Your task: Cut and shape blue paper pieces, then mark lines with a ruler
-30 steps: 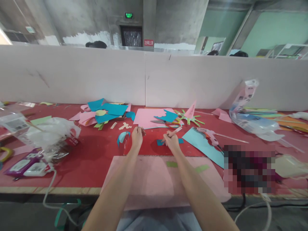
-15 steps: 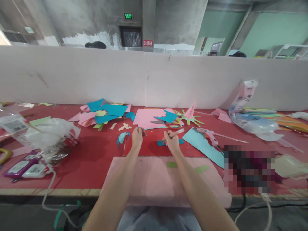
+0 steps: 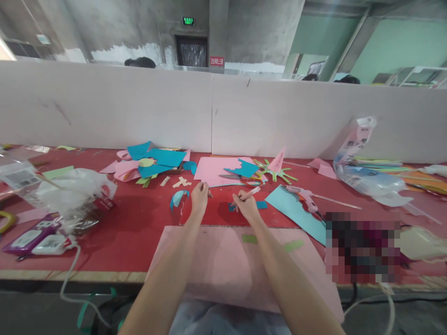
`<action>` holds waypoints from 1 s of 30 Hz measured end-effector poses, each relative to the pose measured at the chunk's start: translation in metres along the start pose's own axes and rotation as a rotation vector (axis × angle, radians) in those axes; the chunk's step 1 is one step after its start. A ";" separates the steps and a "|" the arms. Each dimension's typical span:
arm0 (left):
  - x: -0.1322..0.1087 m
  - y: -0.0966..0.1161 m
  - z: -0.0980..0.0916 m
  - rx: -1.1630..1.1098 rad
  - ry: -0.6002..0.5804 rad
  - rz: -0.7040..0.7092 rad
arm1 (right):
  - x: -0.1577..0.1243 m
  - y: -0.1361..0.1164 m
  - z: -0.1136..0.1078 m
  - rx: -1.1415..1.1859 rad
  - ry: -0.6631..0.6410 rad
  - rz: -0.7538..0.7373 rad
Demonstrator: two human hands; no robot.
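Note:
My right hand (image 3: 246, 204) is closed around a marker (image 3: 253, 191) with a pale barrel, its back end leaning up to the right. Under that hand lies a blue paper strip (image 3: 261, 204), partly covered by the fingers, on a red board (image 3: 216, 214). My left hand (image 3: 200, 197) is curled shut above the board's left part. Something small may be between its fingertips, too small to make out. Left of it sits a curved blue paper piece with a light blue patch (image 3: 178, 199). A pink board (image 3: 223, 260) extends beneath my forearms.
Behind my hands are scissors (image 3: 240, 177) on pink paper (image 3: 213, 170) and a pink paper cone (image 3: 278, 160) with green strips. To the right, a glue gun (image 3: 307, 200) rests by light blue paper (image 3: 293, 211). Paper scraps (image 3: 164, 159) and a plastic bag (image 3: 75, 190) lie left.
My right hand with the marker has shifted a little left along the blue strip, uncovering more of its right end. My left hand stays almost in place. The pink board's near right corner has moved slightly.

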State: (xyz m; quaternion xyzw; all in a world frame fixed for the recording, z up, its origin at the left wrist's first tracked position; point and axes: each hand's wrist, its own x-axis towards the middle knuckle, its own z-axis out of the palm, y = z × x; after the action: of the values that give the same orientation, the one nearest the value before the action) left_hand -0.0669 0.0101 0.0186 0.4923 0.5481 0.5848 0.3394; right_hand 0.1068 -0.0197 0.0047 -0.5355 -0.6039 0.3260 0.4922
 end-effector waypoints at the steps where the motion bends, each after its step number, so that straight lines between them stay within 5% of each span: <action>1: 0.000 0.001 0.000 0.003 -0.003 0.001 | 0.000 0.001 0.000 -0.005 -0.002 -0.004; 30: 0.006 -0.013 0.006 -0.196 -0.040 -0.127 | 0.000 0.001 0.002 -0.030 0.013 0.023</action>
State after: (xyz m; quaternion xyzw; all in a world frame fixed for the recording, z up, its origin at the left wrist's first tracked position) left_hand -0.0648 0.0194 0.0070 0.4326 0.5115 0.6031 0.4330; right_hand 0.1058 -0.0190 0.0031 -0.5518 -0.5995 0.3189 0.4842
